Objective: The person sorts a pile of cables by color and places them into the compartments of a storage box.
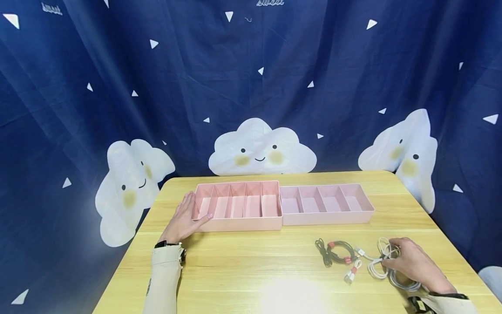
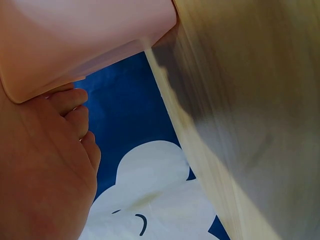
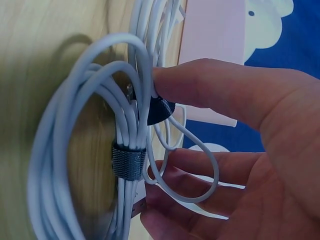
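Observation:
In the head view my left hand (image 1: 183, 220) rests on the left end of a pink divided storage box (image 1: 243, 224). Its fingers lie fairly straight along the end wall, and the thumb reaches over the front rim. The left wrist view shows the palm side of that hand (image 2: 50, 160) against the box's wall (image 2: 100, 30). At the right, my right hand (image 1: 417, 264) pinches a coiled white cable (image 1: 376, 274) bound with a black strap (image 3: 161, 111). The thumb presses at the strap; the other fingers are partly behind the loops. Another coiled light cable (image 3: 60, 150) with a black strap lies beside it.
A lilac divided box (image 1: 329, 218) adjoins the pink one's right end. Left of my right hand lie a thin black cable (image 1: 323, 252), a thicker black cable with red ties (image 1: 343, 244) and a short white cable (image 1: 354, 271). Behind the wooden table (image 1: 235, 270) hangs a blue curtain (image 1: 176, 109).

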The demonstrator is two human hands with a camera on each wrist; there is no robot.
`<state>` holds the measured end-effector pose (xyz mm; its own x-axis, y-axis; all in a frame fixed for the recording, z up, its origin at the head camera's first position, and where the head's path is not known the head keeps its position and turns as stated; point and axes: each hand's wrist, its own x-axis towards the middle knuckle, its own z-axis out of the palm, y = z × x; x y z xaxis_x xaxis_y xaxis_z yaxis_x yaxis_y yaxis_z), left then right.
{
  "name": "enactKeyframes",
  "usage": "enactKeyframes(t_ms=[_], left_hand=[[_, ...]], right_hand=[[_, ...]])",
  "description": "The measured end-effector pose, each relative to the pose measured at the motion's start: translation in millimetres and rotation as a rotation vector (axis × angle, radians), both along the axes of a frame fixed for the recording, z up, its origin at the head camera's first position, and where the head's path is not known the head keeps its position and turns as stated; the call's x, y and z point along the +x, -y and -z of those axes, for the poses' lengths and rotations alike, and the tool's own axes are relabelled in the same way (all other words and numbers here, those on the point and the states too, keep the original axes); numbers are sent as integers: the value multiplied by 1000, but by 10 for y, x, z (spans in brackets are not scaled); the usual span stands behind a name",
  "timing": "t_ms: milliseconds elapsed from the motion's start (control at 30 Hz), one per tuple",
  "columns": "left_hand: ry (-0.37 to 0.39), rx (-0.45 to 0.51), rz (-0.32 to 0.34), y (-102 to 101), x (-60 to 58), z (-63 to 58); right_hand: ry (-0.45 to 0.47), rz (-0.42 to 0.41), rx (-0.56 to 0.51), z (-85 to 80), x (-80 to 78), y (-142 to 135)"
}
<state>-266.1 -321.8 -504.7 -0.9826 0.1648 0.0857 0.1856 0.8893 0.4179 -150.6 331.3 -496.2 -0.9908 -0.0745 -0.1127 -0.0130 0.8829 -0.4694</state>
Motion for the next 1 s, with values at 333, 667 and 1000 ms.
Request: enactKeyframes(t_ms=[333, 667, 1000], left_hand=[[2, -5, 1, 3, -6, 10], [4, 1, 2, 5, -3, -5], [11, 4, 0, -1, 2, -6]], right_hand=[[18, -4, -9, -24, -13, -56], [8, -1, -15, -64, -3, -81], [4, -17, -8, -116, -9, -59]])
